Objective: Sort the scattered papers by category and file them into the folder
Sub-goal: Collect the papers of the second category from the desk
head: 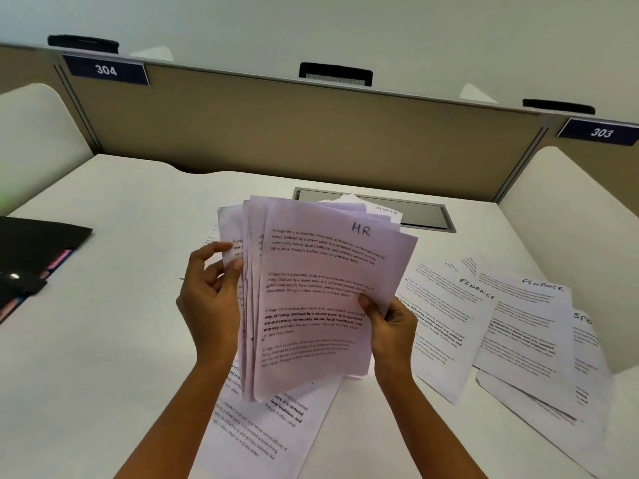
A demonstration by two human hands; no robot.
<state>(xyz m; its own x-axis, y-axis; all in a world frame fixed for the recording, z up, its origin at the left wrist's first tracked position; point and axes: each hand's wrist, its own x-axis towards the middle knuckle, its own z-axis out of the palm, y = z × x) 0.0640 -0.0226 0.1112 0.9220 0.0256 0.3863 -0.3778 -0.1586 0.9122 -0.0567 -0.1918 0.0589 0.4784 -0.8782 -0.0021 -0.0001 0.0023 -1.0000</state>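
I hold a fanned stack of printed papers (pixel 321 292) upright above the white desk (pixel 114 340); its front sheet is marked "HR" by hand. My left hand (pixel 212 302) grips the stack's left edge, thumb and fingers pinching the rear sheets. My right hand (pixel 390 326) pinches the front sheet's right edge. Two sheets marked "FINANCE" (pixel 491 326) lie on the desk to the right, with a partly seen "SPO..." sheet (pixel 587 357) past them. A black folder (pixel 31 257) with coloured tabs lies at the left edge. More printed sheets (pixel 262 430) lie under the held stack.
A grey cable hatch (pixel 425 212) is set in the desk behind the stack, with a "SPORTS" sheet (pixel 385 212) over it. A tan partition (pixel 294 133) with labels 304 and 303 closes the back. White side dividers (pixel 567 216) flank the desk.
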